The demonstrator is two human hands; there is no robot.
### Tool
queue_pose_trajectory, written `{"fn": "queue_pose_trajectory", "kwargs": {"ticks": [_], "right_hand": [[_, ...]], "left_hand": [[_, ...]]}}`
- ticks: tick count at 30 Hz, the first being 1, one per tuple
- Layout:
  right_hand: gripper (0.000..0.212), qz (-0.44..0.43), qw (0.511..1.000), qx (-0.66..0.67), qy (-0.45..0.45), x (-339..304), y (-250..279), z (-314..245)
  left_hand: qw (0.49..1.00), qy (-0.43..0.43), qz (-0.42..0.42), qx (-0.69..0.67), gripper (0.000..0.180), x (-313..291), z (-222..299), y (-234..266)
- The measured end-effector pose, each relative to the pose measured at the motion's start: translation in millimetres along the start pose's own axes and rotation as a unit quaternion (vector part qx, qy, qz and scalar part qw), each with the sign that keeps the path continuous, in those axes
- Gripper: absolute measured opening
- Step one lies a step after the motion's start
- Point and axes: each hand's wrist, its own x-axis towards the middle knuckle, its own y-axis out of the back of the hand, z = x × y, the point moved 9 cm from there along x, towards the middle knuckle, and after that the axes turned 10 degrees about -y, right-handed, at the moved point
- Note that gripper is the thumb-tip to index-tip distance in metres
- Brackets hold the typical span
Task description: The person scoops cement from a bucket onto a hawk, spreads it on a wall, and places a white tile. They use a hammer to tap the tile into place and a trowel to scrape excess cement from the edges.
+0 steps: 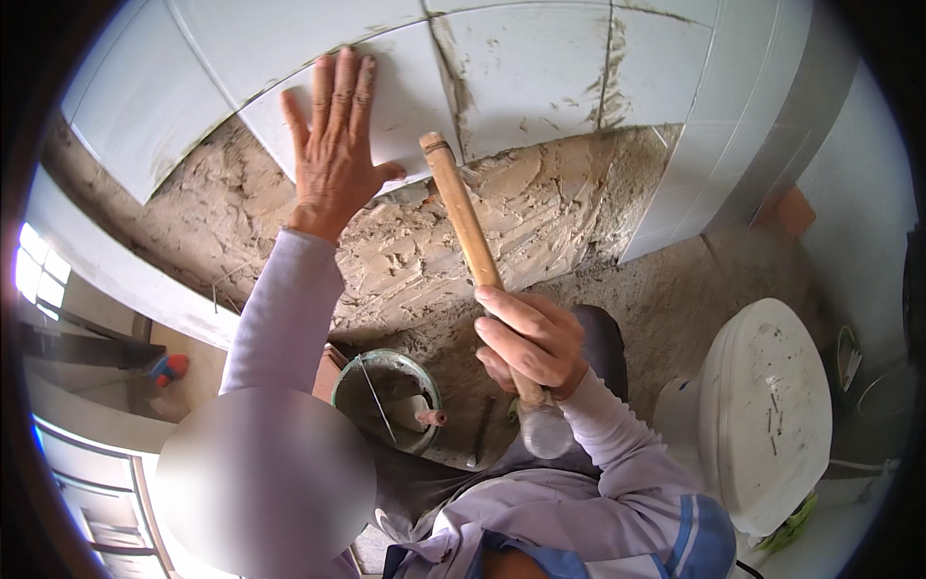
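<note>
- White glossy rectangular wall tiles (526,82) take up the most room, running in rows across the top and round to the right; mortar smears cloud several faces and joints.
- Rough tan bed of wet-looking mortar (521,217) lies bare below them; its lumps and hollows could leave a tile poorly backed, so that it sounds hollow or works loose.
- White oval-lidded toilet (772,357) stands at the right, near the right elbow; a careless swing could knock it.
- Smooth white tile (413,96) under the left hand sits in the lowest row, between its neighbours, its lower edge over the mortar. Uneven pressure could tilt it or close a joint.
- Round green-rimmed bucket (409,358) stands near the knees, a wooden-handled tool inside.
- Pale wooden-handled hammer with a rounded grey head (468,227) points its butt towards the tile; too hard a tap could crack the glaze or chip a corner.
- Left hand (336,159) presses flat, fingers straight and spread, grasping nothing; a stray blow could catch them.
- Right hand (532,338) has its fingers curled round the handle near the head.
- Thin dark nail-like pieces (770,421) lie loose on the toilet lid; a bump could scatter them.
</note>
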Motion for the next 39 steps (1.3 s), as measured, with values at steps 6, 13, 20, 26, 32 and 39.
{"fn": "queue_pose_trajectory", "kwargs": {"ticks": [6,13,20,26,32,39], "right_hand": [[0.028,0.012,1.0,0.009,0.015,5,-2,16],[0.028,0.048,0.996,0.052,0.052,26,-5,23],[0.033,0.044,0.997,0.039,0.049,45,-14,28],[0.03,0.034,0.995,0.086,0.018,40,-22,32],[0.02,0.011,0.967,0.245,-0.069,21,-34,49],[0.024,0.099,0.99,0.053,0.084,48,-20,18]], "left_hand": [[1.0,-0.002,0.016,0.013,0.144,2,3,-1],[1.0,0.008,0.014,0.0,0.147,2,1,-1],[1.0,0.024,0.002,-0.013,0.142,7,2,3],[0.999,0.029,-0.018,-0.007,0.142,3,0,2],[0.997,0.025,-0.065,0.018,0.149,1,-1,-5],[0.997,0.031,-0.072,0.029,0.144,0,-1,5]]}}
